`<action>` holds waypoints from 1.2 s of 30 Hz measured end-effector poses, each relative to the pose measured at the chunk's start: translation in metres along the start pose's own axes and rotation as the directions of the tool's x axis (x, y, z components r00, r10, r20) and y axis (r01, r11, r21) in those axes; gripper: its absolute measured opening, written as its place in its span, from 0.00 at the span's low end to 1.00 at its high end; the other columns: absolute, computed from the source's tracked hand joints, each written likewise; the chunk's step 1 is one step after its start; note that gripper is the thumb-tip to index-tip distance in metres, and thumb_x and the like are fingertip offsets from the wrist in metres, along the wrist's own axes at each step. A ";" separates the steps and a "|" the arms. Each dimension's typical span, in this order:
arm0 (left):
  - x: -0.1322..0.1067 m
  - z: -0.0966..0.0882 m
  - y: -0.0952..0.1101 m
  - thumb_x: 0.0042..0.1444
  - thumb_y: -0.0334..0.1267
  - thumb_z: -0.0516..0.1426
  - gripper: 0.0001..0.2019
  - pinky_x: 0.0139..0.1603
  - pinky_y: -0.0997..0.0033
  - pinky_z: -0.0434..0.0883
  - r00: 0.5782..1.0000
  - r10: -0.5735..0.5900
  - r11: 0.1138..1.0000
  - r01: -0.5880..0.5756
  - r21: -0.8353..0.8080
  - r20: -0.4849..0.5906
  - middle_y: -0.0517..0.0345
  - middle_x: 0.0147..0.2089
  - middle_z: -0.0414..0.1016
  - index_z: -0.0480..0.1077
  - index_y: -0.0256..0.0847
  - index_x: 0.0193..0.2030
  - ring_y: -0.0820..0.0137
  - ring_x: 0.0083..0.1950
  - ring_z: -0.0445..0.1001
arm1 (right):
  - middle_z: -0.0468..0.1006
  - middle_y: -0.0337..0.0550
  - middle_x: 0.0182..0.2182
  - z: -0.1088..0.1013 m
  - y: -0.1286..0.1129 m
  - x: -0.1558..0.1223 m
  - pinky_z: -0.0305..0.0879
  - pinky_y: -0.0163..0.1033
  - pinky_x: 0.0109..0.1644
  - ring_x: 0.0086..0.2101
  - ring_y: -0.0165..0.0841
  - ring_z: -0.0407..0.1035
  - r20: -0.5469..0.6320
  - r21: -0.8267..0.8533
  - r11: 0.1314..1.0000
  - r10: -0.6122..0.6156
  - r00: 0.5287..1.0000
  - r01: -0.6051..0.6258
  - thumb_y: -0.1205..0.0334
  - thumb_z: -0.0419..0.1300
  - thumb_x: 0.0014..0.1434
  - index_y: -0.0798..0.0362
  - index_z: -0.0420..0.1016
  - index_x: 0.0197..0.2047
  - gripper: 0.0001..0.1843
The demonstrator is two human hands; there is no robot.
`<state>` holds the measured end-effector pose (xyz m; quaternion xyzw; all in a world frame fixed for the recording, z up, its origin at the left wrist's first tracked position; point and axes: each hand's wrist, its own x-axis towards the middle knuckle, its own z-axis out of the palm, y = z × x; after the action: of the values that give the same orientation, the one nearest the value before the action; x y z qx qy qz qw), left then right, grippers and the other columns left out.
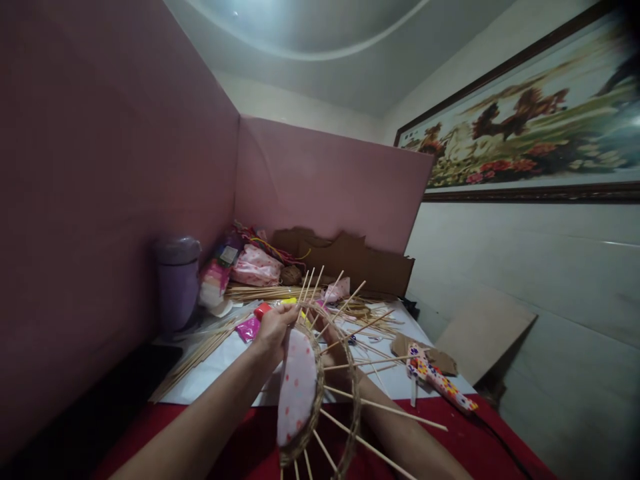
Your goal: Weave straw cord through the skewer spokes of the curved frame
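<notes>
Upright in front of me is a half-round twine-and-stick frame [355, 400]. Pale cloth with red dots [299, 387] covers its flat core, edged in twine, and thin wooden sticks fan outward through a second twine arc. My left hand [277, 328] is closed on the upper end of the frame, thumb and fingers pinching near the edge of the cloth. Behind the sticks, my right hand [320, 324] is closed about the upper part of the outer twine arc; the sticks and twine partly hide its fingers.
A floral glue gun [440, 379] lies by brown cardboard [437, 357] at right, its cord trailing down. Loose sticks [203, 350], a purple lidded cup [179, 287], a twine ball [291, 275] and a pink packet [247, 328] occupy the table. Pink panels [320, 177] stand left and behind.
</notes>
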<state>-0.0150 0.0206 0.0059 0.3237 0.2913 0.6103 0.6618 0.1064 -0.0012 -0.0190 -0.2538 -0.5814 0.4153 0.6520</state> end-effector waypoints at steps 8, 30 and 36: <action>0.002 -0.006 -0.001 0.36 0.31 0.67 0.10 0.24 0.78 0.64 0.997 0.057 0.997 -0.059 0.047 0.048 0.59 0.21 0.73 0.71 0.33 0.27 0.75 0.21 0.70 | 0.72 0.45 0.52 -0.004 0.008 0.004 0.57 0.48 0.59 0.53 0.39 0.65 0.068 0.014 0.985 -0.174 0.982 0.174 0.63 0.62 0.50 0.49 0.69 0.52 0.24; -0.036 0.010 0.006 0.40 0.37 0.66 0.14 0.21 0.79 0.64 0.980 0.022 0.994 -0.042 0.098 0.199 0.57 0.22 0.75 0.75 0.34 0.35 0.77 0.19 0.69 | 0.63 0.30 0.13 -0.020 0.006 0.016 0.47 0.27 0.16 0.14 0.20 0.51 0.039 0.020 0.998 0.065 0.997 -0.066 0.56 0.66 0.45 0.56 0.73 0.24 0.12; -0.041 0.015 0.013 0.41 0.34 0.66 0.13 0.23 0.79 0.66 0.964 -0.076 0.992 0.048 0.116 0.253 0.55 0.23 0.75 0.75 0.33 0.36 0.76 0.20 0.70 | 0.70 0.34 0.17 -0.019 0.000 0.015 0.58 0.28 0.21 0.18 0.23 0.61 0.051 0.061 0.992 0.108 0.993 -0.111 0.58 0.66 0.47 0.55 0.73 0.24 0.10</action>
<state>-0.0150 -0.0211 0.0245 0.4263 0.2458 0.5253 0.6942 0.1241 0.0145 -0.0144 -0.2545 -0.5686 0.4747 0.6217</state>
